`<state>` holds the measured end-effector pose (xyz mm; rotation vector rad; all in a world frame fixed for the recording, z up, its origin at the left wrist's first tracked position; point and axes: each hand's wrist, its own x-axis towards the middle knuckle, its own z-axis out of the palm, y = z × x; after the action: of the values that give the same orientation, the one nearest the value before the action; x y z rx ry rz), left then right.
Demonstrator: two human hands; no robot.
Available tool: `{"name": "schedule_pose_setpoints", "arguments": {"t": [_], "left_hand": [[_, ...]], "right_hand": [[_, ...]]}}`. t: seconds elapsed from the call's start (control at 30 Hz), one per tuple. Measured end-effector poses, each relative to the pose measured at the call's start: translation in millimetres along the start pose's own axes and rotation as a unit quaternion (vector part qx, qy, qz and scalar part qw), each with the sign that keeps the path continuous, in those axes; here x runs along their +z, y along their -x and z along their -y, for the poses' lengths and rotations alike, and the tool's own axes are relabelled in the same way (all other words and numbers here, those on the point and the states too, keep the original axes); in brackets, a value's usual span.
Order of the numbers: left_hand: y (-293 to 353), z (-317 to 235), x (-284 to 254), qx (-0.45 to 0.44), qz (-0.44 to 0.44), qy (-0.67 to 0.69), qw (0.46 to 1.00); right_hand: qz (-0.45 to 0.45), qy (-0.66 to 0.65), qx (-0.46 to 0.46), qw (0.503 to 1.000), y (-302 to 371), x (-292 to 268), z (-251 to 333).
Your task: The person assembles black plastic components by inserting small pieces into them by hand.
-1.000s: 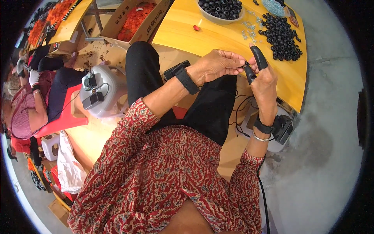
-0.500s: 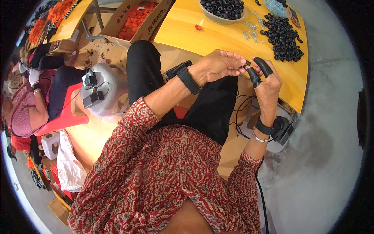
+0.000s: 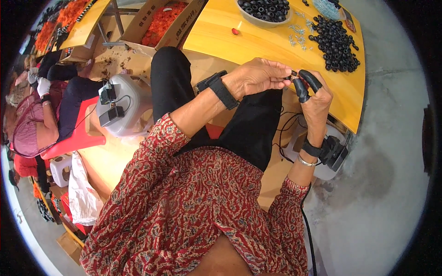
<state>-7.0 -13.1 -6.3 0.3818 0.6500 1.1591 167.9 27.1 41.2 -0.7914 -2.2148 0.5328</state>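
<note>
My left hand is closed in a pinch above my lap, near the table edge. Between its thumb and fingertips sits a small black piece, perhaps one of the round black parts; its shape is mostly hidden. My right hand meets it from the right, thumb and forefinger in black finger covers, their tips closed at the same piece. Beyond the hands, a pile of round black parts with hollow centres lies on the yellow table. A pale bowl holds more of them.
Small clear bits and a red piece lie on the table. A carton of orange material stands beyond my left knee. Left of me, a gloved person sits on a red stool beside a whitish stool. A black cable runs past my right arm.
Both hands stay almost in place, the fingertips still together at the small black piece, with only a slight shift of the right fingers. The person at left has moved their hands slightly.
</note>
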Motion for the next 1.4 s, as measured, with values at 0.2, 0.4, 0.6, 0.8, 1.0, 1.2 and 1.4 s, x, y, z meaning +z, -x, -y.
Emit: {"name": "schedule_pose_setpoints", "arguments": {"t": [0.2, 0.4, 0.6, 0.8, 1.0, 1.2, 1.4], "left_hand": [[0, -1, -2, -0.005, 0.008, 0.003, 1.0], [1, -3, -2, -0.015, 0.009, 0.013, 1.0], [4, -6, -3, -0.001, 0.02, 0.069, 0.997], [0, -4, -7, 0.005, 0.032, 0.101, 0.994], [1, -3, -9, 0.015, 0.038, 0.088, 0.995], [0, -1, -12, 0.03, 0.038, 0.078, 0.996], [3, -2, -7, 0.03, 0.017, 0.045, 0.998]], "right_hand": [[0.0, -0.016, 0.009, 1.0, 0, 2, -1], [-0.011, -0.005, -0.008, 1.0, 1, 3, -5], [-0.068, -0.033, 0.052, 0.996, 12, 7, 1], [-0.127, -0.063, 0.116, 0.983, 26, 20, 2], [-0.142, -0.067, 0.118, 0.981, 27, 26, 3], [-0.137, -0.032, 0.108, 0.984, 26, 28, 7], [-0.141, -0.005, 0.091, 0.986, 24, 31, 12]]}}
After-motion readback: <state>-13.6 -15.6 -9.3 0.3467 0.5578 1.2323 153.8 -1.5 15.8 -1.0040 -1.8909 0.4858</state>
